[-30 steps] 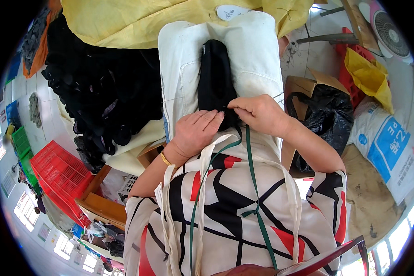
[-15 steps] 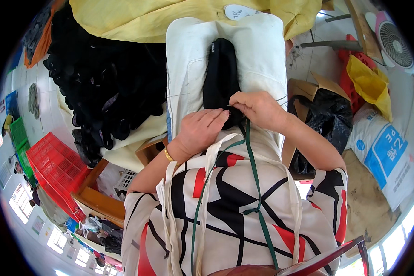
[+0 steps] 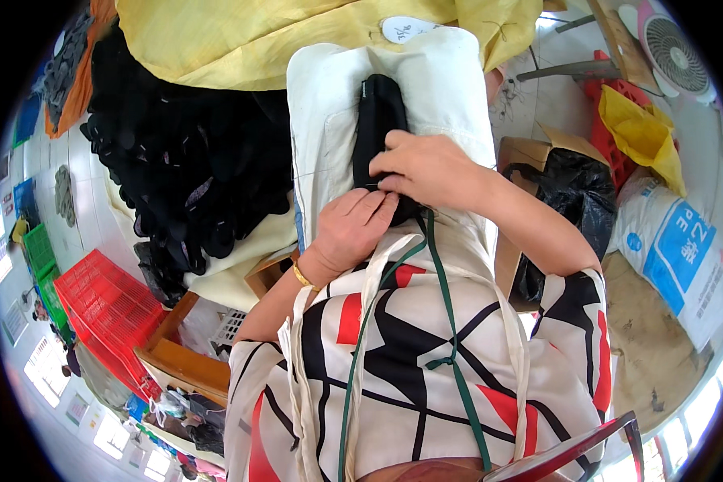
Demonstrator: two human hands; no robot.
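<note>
A long, narrow black fabric piece with a small pale tag near its far end lies over my lap, on the white apron cloth. My left hand is closed on its near end, fingers bent and pressed into the fabric. Just above those fingertips is my right hand, thumb and forefinger brought together over the piece. A tiny pale glint shows between the two hands, too small to name. The right hand covers part of the fabric, so the fingertips' hold is partly hidden.
A big heap of black pieces lies to the left, with yellow cloth beyond. A red plastic crate stands at far left. On the right are a cardboard box with a black bag, a white sack and a fan.
My right hand has shifted up and left across the black piece, its wrist lifting and turning. The left hand has stayed near the same place on the fabric.
</note>
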